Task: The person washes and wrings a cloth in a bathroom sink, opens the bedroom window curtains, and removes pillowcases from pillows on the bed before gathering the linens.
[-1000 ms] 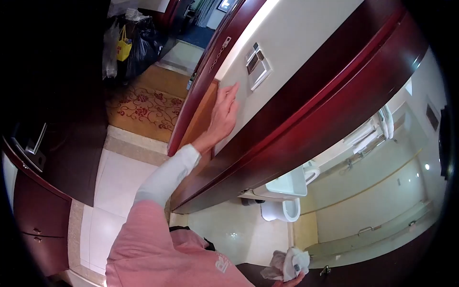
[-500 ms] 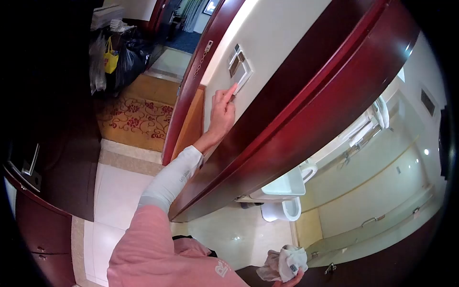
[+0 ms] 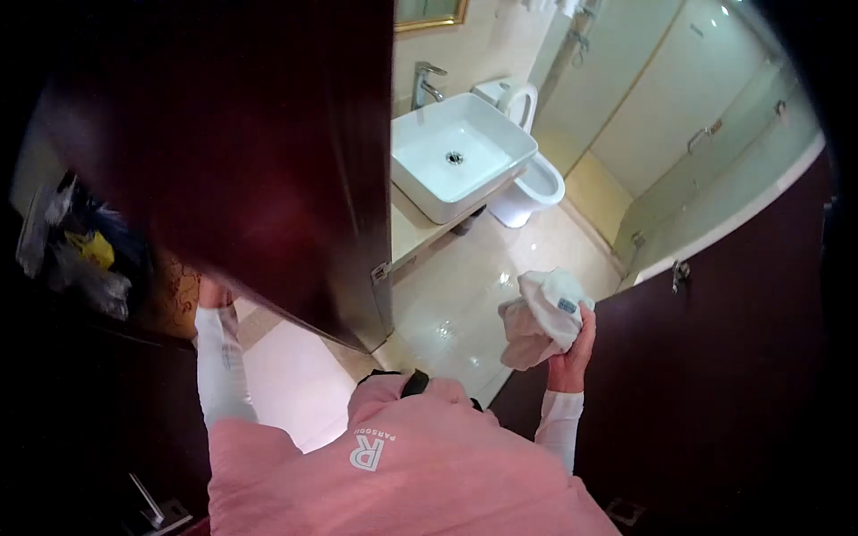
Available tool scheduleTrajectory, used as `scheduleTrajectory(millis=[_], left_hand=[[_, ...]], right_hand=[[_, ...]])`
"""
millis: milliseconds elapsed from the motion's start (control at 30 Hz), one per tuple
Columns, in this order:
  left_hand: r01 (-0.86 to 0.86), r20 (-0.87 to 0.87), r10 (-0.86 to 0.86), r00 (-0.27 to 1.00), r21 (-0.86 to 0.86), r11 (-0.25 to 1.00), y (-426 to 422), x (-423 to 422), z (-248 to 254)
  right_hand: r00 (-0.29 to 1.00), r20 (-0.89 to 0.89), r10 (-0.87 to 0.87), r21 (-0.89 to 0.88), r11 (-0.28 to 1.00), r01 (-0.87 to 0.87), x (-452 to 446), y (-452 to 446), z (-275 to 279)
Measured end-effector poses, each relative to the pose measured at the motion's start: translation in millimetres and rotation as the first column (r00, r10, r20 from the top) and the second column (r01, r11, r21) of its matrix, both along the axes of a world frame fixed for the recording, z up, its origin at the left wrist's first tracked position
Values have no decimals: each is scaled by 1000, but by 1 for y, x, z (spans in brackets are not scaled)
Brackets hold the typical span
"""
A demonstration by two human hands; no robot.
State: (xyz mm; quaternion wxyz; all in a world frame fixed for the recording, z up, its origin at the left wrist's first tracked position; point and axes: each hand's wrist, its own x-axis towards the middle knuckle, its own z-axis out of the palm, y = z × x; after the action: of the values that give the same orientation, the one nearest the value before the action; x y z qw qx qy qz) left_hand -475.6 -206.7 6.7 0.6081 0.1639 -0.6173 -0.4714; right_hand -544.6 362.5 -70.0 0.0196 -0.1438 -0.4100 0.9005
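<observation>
Right of centre, the right hand (image 3: pixel 572 362) was part-closed round one side of a bunched white cloth (image 3: pixel 541 313), fingers bent against its folds, holding it up over the floor (image 3: pixel 447 335). With only that side gripped, the loose folds on the other could sag or slip away if the fingers eased. The left hand (image 3: pixel 214 293) was largely hidden at the lower edge of the dark panel (image 3: pixel 268 161), so whether it had hold of anything could not be told; moving it carelessly there might knock the knuckles on that edge. Just beside the cloth, the door (image 3: pixel 751 295) bore a handle (image 3: pixel 681 273), near enough to snag a trailing fold if the right arm swung outward. Room for moving lay ahead, between panel and door, running over the floor towards the toilet (image 3: pixel 538 186); the shine there might make for a slippery step, though wetness could not be judged. The basin (image 3: pixel 487 134) put a corner out on the left, a likely bump for anyone turning tight, and glass (image 3: pixel 733 161) bounded the far right.
</observation>
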Motion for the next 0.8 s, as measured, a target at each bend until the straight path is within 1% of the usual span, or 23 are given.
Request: scheduleTrajectory(millis=[33, 133, 167, 200, 267, 333, 400, 433, 467, 500, 533, 567, 600, 633, 667, 700, 733, 767, 800], left_hand=[[-7, 14, 7, 1000, 12, 1000, -5, -2, -3], [-54, 68, 50, 996, 52, 997, -15, -8, -13], [-70, 85, 64, 994, 63, 996, -17, -9, -17], [-87, 103, 80, 991, 72, 994, -20, -10, -21], [-135, 143, 120, 982, 98, 986, -26, -6, -33], [-197, 187, 171, 967, 130, 972, -26, -5, -51], [-304, 260, 252, 932, 182, 935, -14, -5, -79], [-359, 296, 292, 909, 204, 911, -4, 0, -96], [-402, 341, 313, 886, 232, 886, 6, 12, -120], [-450, 388, 327, 862, 287, 846, 11, 32, -151], [-509, 452, 342, 824, 327, 796, 23, 49, -178], [-564, 537, 322, 780, 379, 734, 49, 52, -209], [-614, 634, 254, 730, 446, 651, 84, 54, -241], [-655, 713, 147, 686, 518, 550, 130, 52, -272], [-673, 756, -11, 654, 590, 446, 182, 47, -297], [-674, 757, -191, 625, 647, 358, 239, 38, -317], [-660, 714, -381, 587, 695, 285, 297, 20, -328], [-623, 657, -516, 549, 734, 270, 346, -7, -332], [-560, 620, -585, 523, 767, 312, 381, -41, -328]], right_hand=[[998, 62, -14, -32, 999, 16, -7, -1, -3], [992, 122, 0, -138, 990, 17, -29, 9, -18], [993, 117, 20, -193, 981, 3, -42, 16, -29], [980, 198, -8, -212, 976, 51, -50, 14, -19], [984, 170, -53, -258, 961, 96, -68, 24, -37], [981, 156, -113, -238, 960, 148, -99, 46, -56], [970, 103, -219, -104, 968, 230, -146, 72, -51], [972, 93, -215, -161, 960, 228, -167, 89, -55], [974, 82, -212, -218, 950, 226, -166, 100, -63], [957, 102, -272, -168, 943, 286, -149, 97, -76], [968, 44, -246, -131, 959, 250, -150, 98, -87], [976, -14, -216, -94, 972, 214, -171, 106, -94], [981, -73, -182, -56, 982, 179, -203, 114, -96], [985, -38, -168, 24, 985, 169, -236, 122, -86], [986, 43, -163, -34, 986, 165, -258, 133, -88], [980, 125, -157, -95, 981, 169, -281, 145, -89], [974, 186, -131, -176, 971, 164, -297, 153, -90], [970, 235, -64, -196, 974, 112, -313, 154, -82], [963, 268, -4, -210, 976, 62, -336, 153, -72]])
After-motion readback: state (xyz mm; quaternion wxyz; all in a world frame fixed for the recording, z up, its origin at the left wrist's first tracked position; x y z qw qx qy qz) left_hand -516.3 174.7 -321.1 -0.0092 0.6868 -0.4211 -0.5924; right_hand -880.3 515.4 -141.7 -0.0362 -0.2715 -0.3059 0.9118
